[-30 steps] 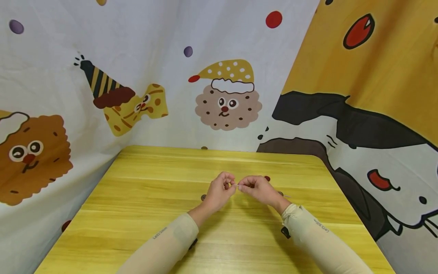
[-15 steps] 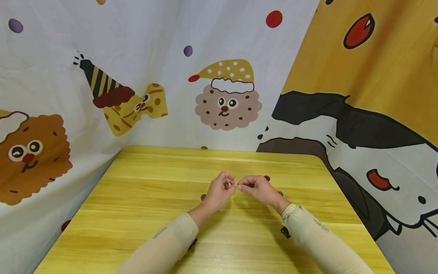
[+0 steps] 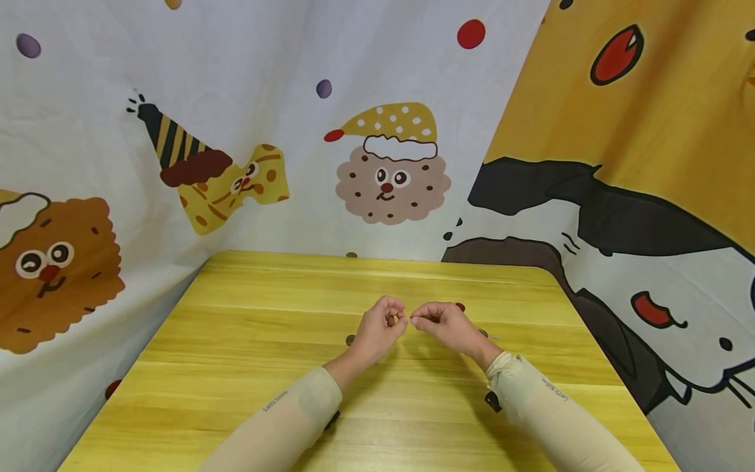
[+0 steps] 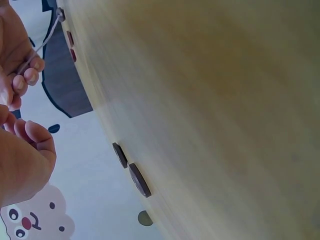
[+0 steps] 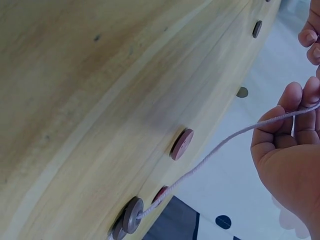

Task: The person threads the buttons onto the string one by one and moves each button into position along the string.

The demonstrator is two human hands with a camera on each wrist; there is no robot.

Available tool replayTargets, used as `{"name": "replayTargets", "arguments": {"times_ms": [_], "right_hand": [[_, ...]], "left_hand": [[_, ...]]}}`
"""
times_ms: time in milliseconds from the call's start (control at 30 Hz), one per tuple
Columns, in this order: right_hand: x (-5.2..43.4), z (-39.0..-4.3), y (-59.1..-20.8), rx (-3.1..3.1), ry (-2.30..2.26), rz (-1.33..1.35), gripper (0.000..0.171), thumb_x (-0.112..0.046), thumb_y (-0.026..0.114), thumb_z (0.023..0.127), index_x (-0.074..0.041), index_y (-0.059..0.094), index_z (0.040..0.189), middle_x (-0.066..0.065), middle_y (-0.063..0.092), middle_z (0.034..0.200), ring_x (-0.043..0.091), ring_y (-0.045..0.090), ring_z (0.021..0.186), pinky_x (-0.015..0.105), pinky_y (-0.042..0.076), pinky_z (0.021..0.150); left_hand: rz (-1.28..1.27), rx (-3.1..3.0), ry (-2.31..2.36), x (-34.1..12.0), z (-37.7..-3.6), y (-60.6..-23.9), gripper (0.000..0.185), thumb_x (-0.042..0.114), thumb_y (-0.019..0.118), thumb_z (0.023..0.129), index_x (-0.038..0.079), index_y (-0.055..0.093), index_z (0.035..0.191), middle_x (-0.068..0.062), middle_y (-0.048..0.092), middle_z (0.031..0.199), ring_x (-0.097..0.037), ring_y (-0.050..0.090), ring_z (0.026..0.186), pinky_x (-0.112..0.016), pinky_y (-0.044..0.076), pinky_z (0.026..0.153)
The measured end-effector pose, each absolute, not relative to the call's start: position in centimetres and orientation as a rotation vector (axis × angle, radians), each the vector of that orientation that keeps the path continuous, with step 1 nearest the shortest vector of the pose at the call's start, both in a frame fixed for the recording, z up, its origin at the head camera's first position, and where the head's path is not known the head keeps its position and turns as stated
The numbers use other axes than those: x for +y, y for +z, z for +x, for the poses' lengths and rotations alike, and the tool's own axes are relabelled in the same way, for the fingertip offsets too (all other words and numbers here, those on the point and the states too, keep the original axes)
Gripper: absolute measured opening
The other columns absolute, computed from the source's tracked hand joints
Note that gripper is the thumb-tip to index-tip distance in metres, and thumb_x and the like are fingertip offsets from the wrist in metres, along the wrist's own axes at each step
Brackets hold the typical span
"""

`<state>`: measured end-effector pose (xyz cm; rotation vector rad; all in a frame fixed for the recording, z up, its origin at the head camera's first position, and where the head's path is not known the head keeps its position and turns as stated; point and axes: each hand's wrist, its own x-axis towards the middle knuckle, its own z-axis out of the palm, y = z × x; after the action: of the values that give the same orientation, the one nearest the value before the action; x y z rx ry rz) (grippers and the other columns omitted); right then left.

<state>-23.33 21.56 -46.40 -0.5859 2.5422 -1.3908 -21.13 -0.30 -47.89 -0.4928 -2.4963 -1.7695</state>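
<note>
My right hand (image 3: 451,326) pinches a thin pale cord (image 5: 220,145) at its fingertips. Across the curled fingers the cord runs down to a brown disc (image 5: 133,215) on the table, where it enters the disc's middle. My left hand (image 3: 377,328) is raised level with the right, thumb and forefinger together and almost at the right fingertips. I cannot tell what, if anything, the left fingertips pinch. In the left wrist view, the left hand (image 4: 27,160) appears below the right hand (image 4: 17,55), with the cord (image 4: 47,37) trailing from the latter.
On the wooden table (image 3: 248,367) lie several round discs: a brown disc (image 3: 350,340) by the left wrist, a dark red disc (image 3: 461,307) behind the right hand, and a brown disc (image 3: 483,333) under the right wrist. A patterned cloth (image 3: 283,59) hangs behind.
Both hands hold nearly the same place. A short pale bit visible between the fingertips one second ago no longer shows, and a narrow gap stands there.
</note>
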Motion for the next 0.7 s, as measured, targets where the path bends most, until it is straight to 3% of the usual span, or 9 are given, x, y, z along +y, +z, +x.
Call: {"name": "replayTargets", "arguments": {"times_ms": [233, 367, 567, 700], "right_hand": [[21.8, -23.3, -46.4, 2.521, -1.417, -0.576, 0.031, -0.032, 0.069, 0.107, -0.005, 0.076, 0.12, 0.025, 0.074, 0.111, 0.009, 0.048, 0.069, 0.026, 0.046, 0.065], [22.2, -23.2, -46.4, 2.538, -1.431, -0.554, 0.028, -0.033, 0.07, 0.106, -0.009, 0.078, 0.117, 0.025, 0.073, 0.108, 0.015, 0.057, 0.074, 0.032, 0.054, 0.069], [24.6, -23.3, -45.7, 2.534, -1.498, -0.462, 0.023, -0.036, 0.07, 0.106, -0.016, 0.078, 0.115, 0.018, 0.068, 0.093, 0.043, 0.064, 0.079, 0.04, 0.053, 0.06], [26.8, -23.3, -45.1, 2.58, -1.528, -0.404, 0.025, -0.039, 0.068, 0.106, -0.018, 0.077, 0.118, 0.015, 0.068, 0.096, 0.039, 0.065, 0.084, 0.044, 0.056, 0.061]], "left_hand": [[-0.482, -2.506, -1.777, -0.3, -21.0, -47.7, 0.02, 0.013, 0.068, 0.104, 0.015, 0.063, 0.123, 0.001, 0.069, 0.105, -0.013, 0.055, 0.086, -0.022, 0.046, 0.069], [-0.442, -2.533, -1.802, -0.5, -21.1, -47.6, 0.022, 0.015, 0.069, 0.103, 0.016, 0.063, 0.125, 0.001, 0.069, 0.106, -0.014, 0.057, 0.089, -0.023, 0.049, 0.074], [-0.412, -2.596, -1.786, -0.9, -21.6, -47.7, 0.021, 0.022, 0.075, 0.101, 0.019, 0.072, 0.121, 0.002, 0.07, 0.106, -0.015, 0.058, 0.088, -0.026, 0.051, 0.073], [-0.474, -2.688, -1.761, -0.9, -21.9, -47.7, 0.022, 0.031, 0.077, 0.101, 0.024, 0.077, 0.121, 0.002, 0.071, 0.111, -0.018, 0.058, 0.088, -0.03, 0.051, 0.069]]}}
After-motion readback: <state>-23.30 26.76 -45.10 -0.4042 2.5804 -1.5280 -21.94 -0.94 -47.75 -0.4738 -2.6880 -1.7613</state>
